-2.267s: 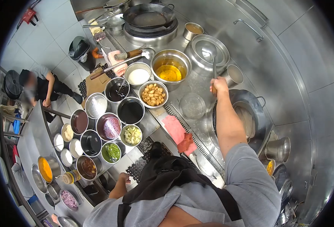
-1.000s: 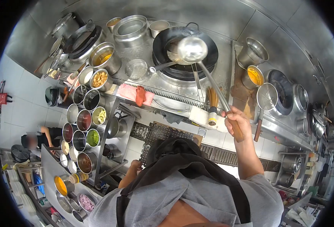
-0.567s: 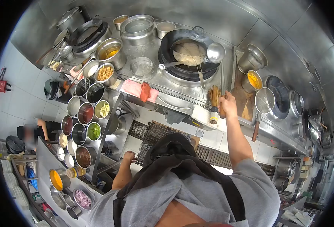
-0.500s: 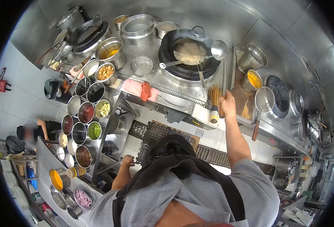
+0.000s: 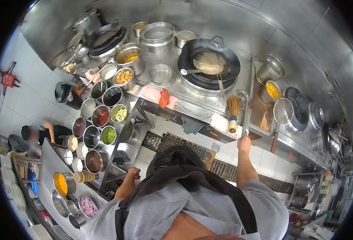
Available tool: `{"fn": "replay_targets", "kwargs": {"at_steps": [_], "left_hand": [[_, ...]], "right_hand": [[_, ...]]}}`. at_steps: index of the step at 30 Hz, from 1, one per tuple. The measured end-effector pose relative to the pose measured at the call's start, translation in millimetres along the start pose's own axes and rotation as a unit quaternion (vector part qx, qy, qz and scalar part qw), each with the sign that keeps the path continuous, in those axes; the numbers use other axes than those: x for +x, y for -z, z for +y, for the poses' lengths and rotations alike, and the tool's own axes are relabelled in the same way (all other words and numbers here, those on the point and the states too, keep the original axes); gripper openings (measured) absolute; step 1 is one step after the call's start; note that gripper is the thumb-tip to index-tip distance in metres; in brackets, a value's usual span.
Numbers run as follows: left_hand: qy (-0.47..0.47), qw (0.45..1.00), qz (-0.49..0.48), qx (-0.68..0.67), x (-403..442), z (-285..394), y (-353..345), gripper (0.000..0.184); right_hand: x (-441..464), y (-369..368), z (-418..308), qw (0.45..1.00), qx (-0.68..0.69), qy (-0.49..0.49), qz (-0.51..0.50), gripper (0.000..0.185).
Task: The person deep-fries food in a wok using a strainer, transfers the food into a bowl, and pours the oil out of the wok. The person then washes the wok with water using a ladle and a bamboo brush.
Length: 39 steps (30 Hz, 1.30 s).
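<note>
My right hand (image 5: 243,144) is closed around the lower end of a long-handled ladle (image 5: 246,114). The ladle's bowl is turned edge-on over the stove's front edge, apart from the wok (image 5: 184,56). Pale, cloudy liquid (image 5: 209,63) lies in the wok. A long, flat metal handle (image 5: 221,88) slants out of it toward the stove edge; its working end is unclear. Just left of the ladle is a bamboo wok brush (image 5: 234,108). Down beside the body, my left hand (image 5: 133,174) has curled fingers near the side counter, with nothing visible in them.
Several metal pots of ingredients (image 5: 102,116) crowd the left counter. A red cloth (image 5: 164,98) lies on a pink towel (image 5: 149,94) at the stove edge. A wire strainer (image 5: 283,111) rests at right, its handle overhanging. Another person (image 5: 50,130) is at far left.
My right hand has drawn the ladle back toward my body. Its bowl has left the wok's right side and now sits lower, turned edge-on. The view has shifted slightly.
</note>
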State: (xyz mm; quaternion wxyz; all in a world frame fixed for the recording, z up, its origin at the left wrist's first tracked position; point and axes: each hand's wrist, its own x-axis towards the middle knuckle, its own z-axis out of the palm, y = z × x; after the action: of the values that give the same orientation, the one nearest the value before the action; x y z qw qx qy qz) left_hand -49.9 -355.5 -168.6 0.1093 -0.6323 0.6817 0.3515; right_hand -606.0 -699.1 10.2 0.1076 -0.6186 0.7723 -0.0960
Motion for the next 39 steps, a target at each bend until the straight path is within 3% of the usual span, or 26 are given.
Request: {"fn": "replay_targets", "kwargs": {"at_steps": [1, 2, 6, 8, 9, 10, 12, 13, 14, 15, 16, 17, 18, 19, 20, 21, 23, 26, 27, 29, 31, 32, 36, 39], "left_hand": [[0.198, 0.942, 0.011, -0.271, 8, 6, 10, 0.016], [0.37, 0.775, 0.023, -0.512, 14, 10, 21, 0.021], [0.363, 0.78, 0.04, -0.508, 8, 19, 72, 0.027], [0.323, 0.814, 0.04, -0.481, 7, 11, 80, 0.025], [0.355, 0.784, 0.062, -0.506, 5, 10, 81, 0.027], [0.352, 0.789, 0.058, -0.5, 9, -5, 72, 0.027], [0.324, 0.745, 0.006, -0.584, 19, -45, 33, 0.023], [0.319, 0.746, 0.0, -0.584, 18, -52, 20, 0.023], [0.128, 0.961, -0.032, -0.241, 17, -56, 8, 0.019], [-0.09, 0.983, -0.051, 0.149, 18, -58, 0, 0.015], [-0.096, 0.983, -0.05, 0.147, 16, -45, 2, 0.015], [0.1, 0.989, -0.069, -0.089, 8, -24, 6, 0.013], [0.244, 0.926, -0.103, -0.269, 12, -18, -8, 0.013], [0.394, 0.816, -0.084, -0.415, 19, -19, -28, 0.014], [0.391, 0.817, -0.086, -0.416, 14, -10, -19, 0.014], [0.316, 0.867, -0.075, -0.378, 11, -3, -6, 0.015], [0.237, 0.909, -0.063, -0.338, 15, 3, 8, 0.016], [0.066, 0.964, -0.069, -0.248, 77, -55, -30, 0.015], [0.114, 0.951, -0.052, -0.282, 79, -48, -17, 0.014], [0.25, 0.874, 0.001, -0.418, 75, -18, 17, 0.015], [0.277, 0.844, 0.037, -0.458, 73, -4, 35, 0.017], [0.282, 0.84, 0.05, -0.461, 70, 2, 39, 0.018], [0.274, 0.844, 0.08, -0.453, 51, 16, 31, 0.02], [0.292, 0.884, -0.034, -0.363, 49, -8, -12, 0.023]], "right_hand": [[0, -12, 6, 1.0, -0.027, 0.005, 0.012, 0.055], [2, -20, 8, 1.0, -0.021, 0.01, 0.011, 0.055], [1, -32, 14, 0.999, -0.044, 0.002, 0.023, 0.057], [-13, -32, 21, 0.996, 0.037, 0.007, 0.075, 0.054], [-30, -34, 22, 0.992, 0.039, -0.014, 0.122, 0.045], [-45, -41, 34, 0.991, 0.039, -0.023, 0.123, 0.045], [-99, -58, 75, 0.991, 0.057, 0.005, 0.125, 0.031], [-131, -64, 84, 0.995, 0.014, -0.031, 0.095, 0.029], [-166, -70, 93, 0.995, -0.03, -0.066, 0.066, 0.026], [-197, -86, 111, 0.994, -0.053, -0.095, -0.015, 0.016], [-228, -87, 114, 0.984, -0.054, -0.129, -0.112, 0.019], [-258, -105, 136, 0.981, -0.048, -0.026, -0.184, 0.022], [-277, -122, 154, 0.963, -0.041, 0.076, -0.255, 0.025], [-284, -123, 156, 0.963, -0.045, 0.073, -0.254, 0.025], [-288, -119, 148, 0.96, -0.02, 0.101, -0.262, 0.023], [-289, -117, 137, 0.955, 0.006, 0.129, -0.269, 0.022], [-287, -104, 107, 0.939, 0.057, 0.185, -0.283, 0.019], [-263, -62, 33, 0.937, 0.059, 0.108, -0.328, 0.023], [-261, -59, 22, 0.936, 0.058, 0.11, -0.328, 0.023], [-260, -58, 9, 0.924, 0.048, 0.145, -0.35, 0.024], [-258, -58, 6, 0.911, 0.034, 0.15, -0.382, 0.029], [-257, -57, 7, 0.899, 0.02, 0.152, -0.411, 0.034], [-260, -63, 33, 0.914, 0.028, 0.168, -0.367, 0.028], [-269, -21, 9, 0.914, 0.004, 0.146, -0.378, 0.029]]}}
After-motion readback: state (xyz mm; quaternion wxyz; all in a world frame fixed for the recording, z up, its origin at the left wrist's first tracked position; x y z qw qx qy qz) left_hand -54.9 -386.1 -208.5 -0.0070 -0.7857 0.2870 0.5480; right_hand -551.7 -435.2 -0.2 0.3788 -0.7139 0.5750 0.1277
